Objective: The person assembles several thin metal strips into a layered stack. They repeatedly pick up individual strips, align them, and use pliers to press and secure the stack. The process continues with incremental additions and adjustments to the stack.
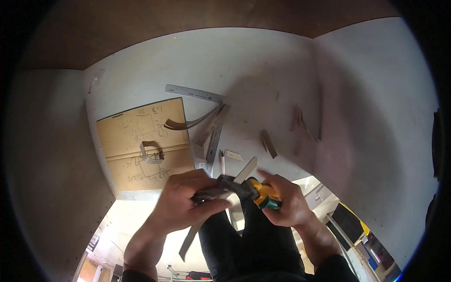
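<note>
Over my lap, just past the near edge of the work surface, both hands hold tools around a flat metal strip (247, 170). My left hand (188, 201) is closed on a dark metal hand tool (206, 195), whose exact kind is partly hidden by the fingers. The strip's pale end sticks up between the hands, and a darker length (189, 242) hangs below the left palm. My right hand (289, 199) is wrapped round pliers with yellow and green handles (267, 193). Their dark jaws meet the strip beside the left-hand tool.
Left on the pale surface lies marked cardboard (122, 136) bearing a bent metal loop (151, 154). Beside it are a steel square ruler (195, 93), curved strips (188, 123) and a short strip (268, 143). Grey side panels (376, 108) rise left and right; a brown panel (197, 19) spans the back.
</note>
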`<move>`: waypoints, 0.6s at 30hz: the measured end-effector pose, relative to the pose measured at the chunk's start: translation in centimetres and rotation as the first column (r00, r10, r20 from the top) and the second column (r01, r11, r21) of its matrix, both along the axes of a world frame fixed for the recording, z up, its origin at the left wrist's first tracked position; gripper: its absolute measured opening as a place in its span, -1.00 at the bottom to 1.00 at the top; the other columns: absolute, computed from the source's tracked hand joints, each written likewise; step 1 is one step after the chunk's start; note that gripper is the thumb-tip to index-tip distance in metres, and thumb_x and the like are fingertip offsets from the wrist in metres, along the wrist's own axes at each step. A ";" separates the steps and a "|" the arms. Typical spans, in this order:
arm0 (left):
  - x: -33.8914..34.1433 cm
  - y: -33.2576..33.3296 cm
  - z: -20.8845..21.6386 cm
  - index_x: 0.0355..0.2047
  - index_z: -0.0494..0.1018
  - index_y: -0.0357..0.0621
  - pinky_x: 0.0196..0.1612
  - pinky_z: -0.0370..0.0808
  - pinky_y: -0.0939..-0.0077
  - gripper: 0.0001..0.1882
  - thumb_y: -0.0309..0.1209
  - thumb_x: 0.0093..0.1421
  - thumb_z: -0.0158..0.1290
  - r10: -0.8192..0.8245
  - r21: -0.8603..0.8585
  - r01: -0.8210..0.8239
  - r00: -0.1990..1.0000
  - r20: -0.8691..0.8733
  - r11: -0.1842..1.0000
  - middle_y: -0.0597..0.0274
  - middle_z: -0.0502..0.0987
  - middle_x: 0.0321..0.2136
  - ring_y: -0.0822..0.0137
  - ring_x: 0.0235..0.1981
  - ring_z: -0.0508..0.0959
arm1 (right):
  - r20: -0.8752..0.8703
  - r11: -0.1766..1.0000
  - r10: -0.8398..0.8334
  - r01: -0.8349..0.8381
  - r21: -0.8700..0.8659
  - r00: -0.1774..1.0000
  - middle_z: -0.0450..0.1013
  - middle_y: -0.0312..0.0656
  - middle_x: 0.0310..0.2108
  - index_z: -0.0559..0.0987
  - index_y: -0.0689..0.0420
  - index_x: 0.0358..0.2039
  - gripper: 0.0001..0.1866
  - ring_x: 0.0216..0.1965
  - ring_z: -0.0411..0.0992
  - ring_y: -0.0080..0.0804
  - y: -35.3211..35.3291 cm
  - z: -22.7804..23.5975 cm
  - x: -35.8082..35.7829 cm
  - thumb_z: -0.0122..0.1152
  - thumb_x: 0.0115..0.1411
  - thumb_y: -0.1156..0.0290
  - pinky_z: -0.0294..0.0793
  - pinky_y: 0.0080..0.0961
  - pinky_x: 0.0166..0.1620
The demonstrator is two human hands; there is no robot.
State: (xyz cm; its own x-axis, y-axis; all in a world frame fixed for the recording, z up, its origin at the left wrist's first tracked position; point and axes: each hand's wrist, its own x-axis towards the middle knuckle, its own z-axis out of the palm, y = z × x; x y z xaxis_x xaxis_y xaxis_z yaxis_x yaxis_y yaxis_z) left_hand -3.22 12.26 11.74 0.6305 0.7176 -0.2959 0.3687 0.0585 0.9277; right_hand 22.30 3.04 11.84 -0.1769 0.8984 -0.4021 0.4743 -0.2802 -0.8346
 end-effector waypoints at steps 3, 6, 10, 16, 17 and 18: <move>1.0 -1.2 -2.0 -0.37 0.59 -0.30 -0.54 0.39 0.54 -0.77 -0.35 0.11 0.26 0.145 -0.150 -0.140 0.989 0.022 0.979 0.14 0.57 -0.61 0.41 -0.63 0.53 | -0.026 0.999 -0.036 0.036 -0.010 0.999 0.46 -0.09 -0.45 0.49 0.32 -0.14 -0.63 -0.45 0.46 -0.33 -0.6 -2.1 -0.8 0.29 0.00 0.54 0.44 -0.49 -0.33; 0.9 -1.9 -3.7 -0.37 0.59 -0.31 -0.50 0.44 0.57 -0.77 -0.34 0.12 0.25 0.132 -0.240 -0.126 0.991 0.009 0.963 0.11 0.60 -0.57 0.40 -0.57 0.59 | -0.025 0.975 0.021 -0.026 -0.222 0.999 0.51 0.04 -0.36 0.48 0.30 -0.13 -0.62 -0.36 0.54 -0.14 -0.5 -2.6 -1.0 0.34 0.05 0.46 0.51 -0.38 -0.25; 1.1 -3.9 -5.7 -0.35 0.60 -0.30 -0.45 0.47 0.59 -0.77 -0.34 0.15 0.23 0.292 -0.420 -0.234 0.953 0.078 0.877 0.15 0.64 -0.53 0.43 -0.52 0.62 | -0.057 0.961 -0.033 0.017 -0.276 0.998 0.49 -0.07 -0.52 0.50 0.29 -0.18 -0.67 -0.53 0.47 -0.30 -1.7 -3.9 -1.7 0.35 0.11 0.38 0.46 -0.44 -0.38; 0.8 -2.4 -5.8 -0.33 0.60 -0.32 -0.43 0.46 0.62 -0.77 -0.35 0.15 0.22 0.089 -0.383 -0.061 0.994 0.056 0.922 0.13 0.64 -0.53 0.45 -0.51 0.62 | -0.004 0.950 -0.079 0.074 -0.303 0.997 0.42 -0.16 -0.63 0.53 0.24 -0.20 -0.71 -0.61 0.42 -0.40 -3.8 -5.3 -2.5 0.34 0.12 0.38 0.41 -0.50 -0.45; 0.7 -2.3 -6.2 -0.33 0.60 -0.31 -0.43 0.46 0.62 -0.80 -0.38 0.16 0.21 0.082 -0.383 -0.060 0.996 0.041 0.922 0.15 0.64 -0.52 0.46 -0.49 0.62 | -0.109 0.921 -0.109 0.059 -0.386 0.988 0.42 -0.18 -0.60 0.52 0.23 -0.18 -0.71 -0.59 0.41 -0.42 -3.6 -5.4 -2.5 0.31 0.15 0.36 0.41 -0.51 -0.44; 0.6 -2.3 -6.4 -0.33 0.60 -0.30 -0.43 0.47 0.61 -0.81 -0.39 0.16 0.20 0.141 -0.488 -0.092 0.988 0.064 0.868 0.17 0.64 -0.51 0.47 -0.48 0.62 | -0.210 0.885 -0.147 0.034 -0.463 0.967 0.43 -0.21 -0.57 0.51 0.23 -0.17 -0.72 -0.57 0.40 -0.45 -3.2 -5.5 -2.2 0.27 0.19 0.34 0.40 -0.52 -0.44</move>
State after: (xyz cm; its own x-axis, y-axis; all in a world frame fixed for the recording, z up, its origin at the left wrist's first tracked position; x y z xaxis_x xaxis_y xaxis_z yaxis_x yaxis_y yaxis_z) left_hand -2.65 9.95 5.32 0.5940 0.5707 -0.5669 0.2434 0.5442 0.8029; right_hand 20.07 -0.14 6.29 -0.2423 0.6442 -0.7254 0.2370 -0.6857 -0.6882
